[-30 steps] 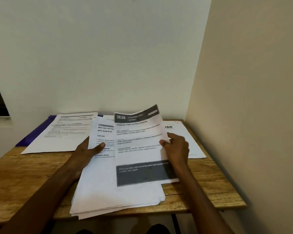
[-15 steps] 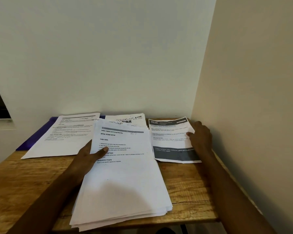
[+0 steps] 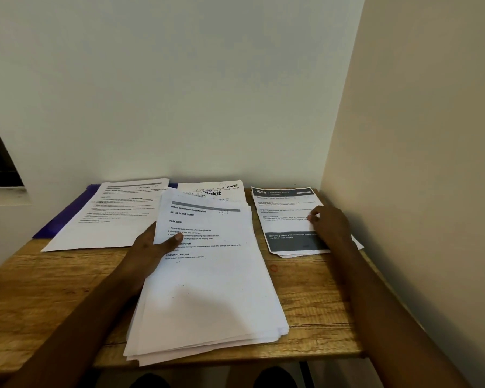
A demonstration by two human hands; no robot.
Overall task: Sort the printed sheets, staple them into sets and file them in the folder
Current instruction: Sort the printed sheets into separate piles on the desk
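Thick stack of sheets [image 3: 207, 281] at table [image 3: 48, 281] centre, overhanging the near edge; light, floppy, slippery. Left hand [image 3: 149, 247] grips its left edge, thumb on top. Right hand [image 3: 331, 222], fingers loosely curled, rests on the dark-banded sheet [image 3: 286, 219]. Best lifted singly by a corner.

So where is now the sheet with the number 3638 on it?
In the head view, the 3638 sheet lies flat at the back right of the wooden table, near the side wall, under the right hand and right of the big paper stack.
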